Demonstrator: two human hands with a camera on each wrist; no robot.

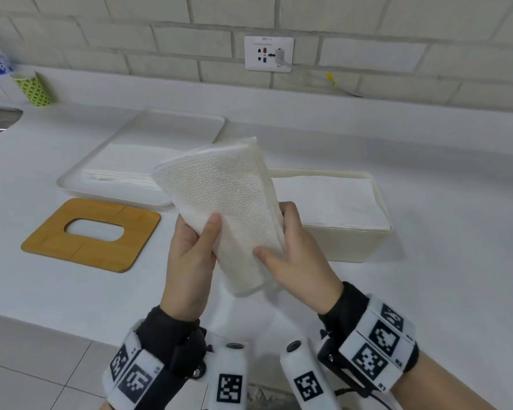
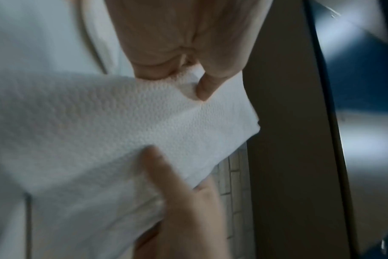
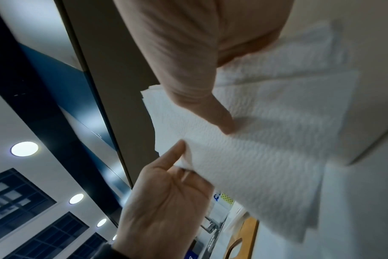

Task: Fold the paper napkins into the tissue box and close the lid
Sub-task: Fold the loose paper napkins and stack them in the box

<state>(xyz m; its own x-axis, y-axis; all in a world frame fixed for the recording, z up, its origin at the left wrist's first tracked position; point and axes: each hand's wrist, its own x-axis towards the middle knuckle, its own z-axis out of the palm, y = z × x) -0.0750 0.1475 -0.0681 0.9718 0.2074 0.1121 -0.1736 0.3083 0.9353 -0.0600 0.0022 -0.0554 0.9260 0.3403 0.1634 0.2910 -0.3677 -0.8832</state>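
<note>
A folded stack of white embossed napkins [image 1: 228, 202] is held up over the counter, tilted, between both hands. My left hand [image 1: 200, 235] grips its lower left edge, thumb on the front. My right hand [image 1: 282, 235] grips the right edge, thumb on the front and fingers behind. In the left wrist view the left hand [image 2: 188, 78] pinches the napkins [image 2: 100, 131]. In the right wrist view the right hand's thumb [image 3: 222, 121] presses the napkins [image 3: 273, 140]. The cream tissue box [image 1: 347, 244] stands open behind, holding flat napkins [image 1: 329, 196]. Its bamboo lid [image 1: 92, 235] lies flat to the left.
A white tray [image 1: 178, 125] behind the lid holds a low pile of unfolded napkins [image 1: 122, 167]. A green patterned cup [image 1: 36, 90] stands at the far left by the tiled wall. A wall socket [image 1: 268, 53] sits above the counter. The counter's front edge runs below my wrists.
</note>
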